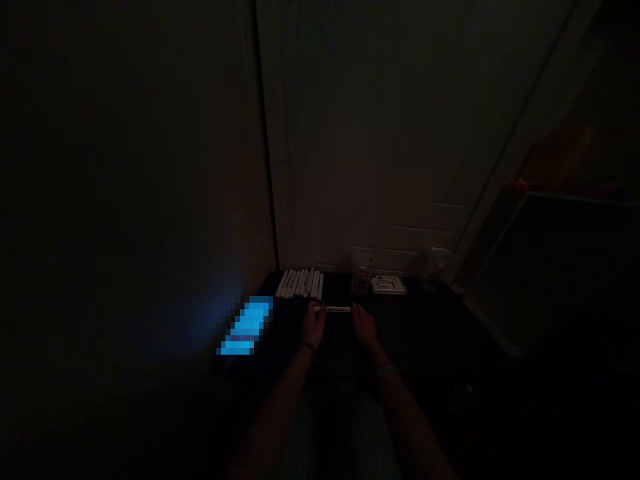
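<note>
The room is very dark. My left hand (313, 325) and my right hand (364, 327) hold a thin white stick-like marker (336, 309) level between them, one hand pinching each end, over a dark table (425, 327). Just behind it lies a row of several similar white markers (301, 283) side by side. Both wrists wear bands.
A glowing blue screen (246, 327) sits at the table's left edge. Small clear containers (361, 277) and a flat white printed pack (389, 285) stand at the back by the wall. A dark boxy piece of furniture (550, 267) stands to the right.
</note>
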{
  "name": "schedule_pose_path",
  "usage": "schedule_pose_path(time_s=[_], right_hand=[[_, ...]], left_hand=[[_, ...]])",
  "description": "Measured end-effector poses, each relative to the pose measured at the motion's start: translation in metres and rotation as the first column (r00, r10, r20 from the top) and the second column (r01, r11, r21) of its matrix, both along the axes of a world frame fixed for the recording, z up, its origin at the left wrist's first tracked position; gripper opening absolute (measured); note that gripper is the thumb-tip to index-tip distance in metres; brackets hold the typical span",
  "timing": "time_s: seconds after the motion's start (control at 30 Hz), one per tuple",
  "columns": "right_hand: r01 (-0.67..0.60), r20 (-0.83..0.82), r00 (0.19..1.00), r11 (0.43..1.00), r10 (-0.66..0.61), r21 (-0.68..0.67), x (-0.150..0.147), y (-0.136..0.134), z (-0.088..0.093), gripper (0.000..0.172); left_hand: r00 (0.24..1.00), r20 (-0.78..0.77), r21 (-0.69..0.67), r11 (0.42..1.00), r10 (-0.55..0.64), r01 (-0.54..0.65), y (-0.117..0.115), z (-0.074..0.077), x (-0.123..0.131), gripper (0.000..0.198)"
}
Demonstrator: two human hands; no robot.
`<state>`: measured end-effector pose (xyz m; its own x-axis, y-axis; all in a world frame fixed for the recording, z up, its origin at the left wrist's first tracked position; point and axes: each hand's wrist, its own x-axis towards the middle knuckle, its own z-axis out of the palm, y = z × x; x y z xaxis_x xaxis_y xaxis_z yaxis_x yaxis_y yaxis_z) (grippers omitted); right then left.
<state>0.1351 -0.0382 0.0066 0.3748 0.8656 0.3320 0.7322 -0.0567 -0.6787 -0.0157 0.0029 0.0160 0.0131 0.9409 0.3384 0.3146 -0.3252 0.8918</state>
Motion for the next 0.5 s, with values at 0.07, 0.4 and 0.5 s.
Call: schedule_pose_path(time_s=[0.07,0.4,0.5], right_hand=[[0.002,-0.025,1.0,1.0,-0.001,0.019,-0.0008,0.0002,-0.0004,0.04],[0.006,-0.064,0.998,0.999,-0.003,0.041,0.0005,0.0029,-0.0071,0.04],[0.04,-0.072,0.997,0.999,-0.038,0.029,0.0002,0.0031,-0.0062,0.038]], left_hand=[[1.0,0.013,-0.012,1.0,0.01,-0.01,-0.0003,0.0008,-0.0004,0.025],[1.0,0.009,0.004,1.0,0.006,-0.006,0.0029,-0.0047,-0.0002,0.027],[1.0,-0.002,0.023,1.0,-0.009,0.009,0.0034,-0.0066,0.0001,0.028]])
